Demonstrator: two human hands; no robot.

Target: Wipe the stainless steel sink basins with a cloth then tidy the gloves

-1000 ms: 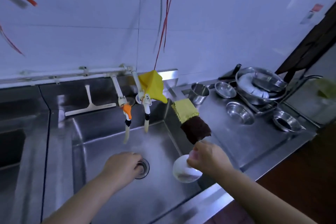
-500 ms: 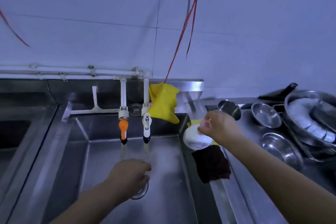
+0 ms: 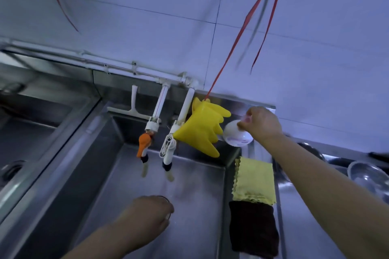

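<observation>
The right hand (image 3: pixel 261 125) grips a white bottle (image 3: pixel 236 135) beside the yellow gloves (image 3: pixel 202 130) hanging on the tap (image 3: pixel 168 149), while the left hand (image 3: pixel 151 214), fingers curled, reaches down into the basin (image 3: pixel 195 187), grasp unclear.

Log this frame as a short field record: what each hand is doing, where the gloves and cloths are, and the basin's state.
left hand: low in the sink basin, over the drain area; fingers hidden, grip unclear
right hand: holds a white bottle up near the back ledge
yellow gloves: hanging by the white tap
yellow cloth: draped over the basin's right rim
dark cloth: draped just below it
wiping: no cloth in hand
</observation>
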